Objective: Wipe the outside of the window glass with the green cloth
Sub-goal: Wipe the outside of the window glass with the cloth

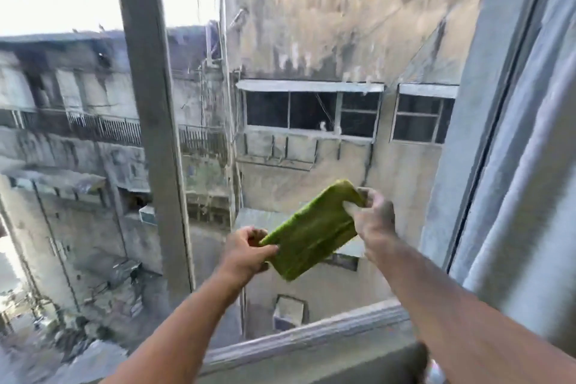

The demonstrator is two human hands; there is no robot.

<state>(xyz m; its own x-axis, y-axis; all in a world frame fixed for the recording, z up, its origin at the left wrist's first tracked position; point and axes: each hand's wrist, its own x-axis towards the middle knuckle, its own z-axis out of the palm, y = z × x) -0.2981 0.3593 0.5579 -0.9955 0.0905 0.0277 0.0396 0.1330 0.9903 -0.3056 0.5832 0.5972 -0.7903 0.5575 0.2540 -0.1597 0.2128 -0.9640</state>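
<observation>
A folded green cloth (313,232) is stretched between both hands, out past the window sill. My left hand (244,251) pinches its lower left corner. My right hand (372,217) grips its upper right end. The glass pane (71,140) fills the left of the view, bounded by a grey vertical frame bar (156,121). Both arms reach through the open part of the window, right of that bar. The cloth is not touching the glass.
A grey window sill track (311,337) runs across the bottom. The right side frame (467,134) and a pale curtain (530,165) stand at the right. Beyond is a deep drop to a courtyard, with weathered buildings opposite.
</observation>
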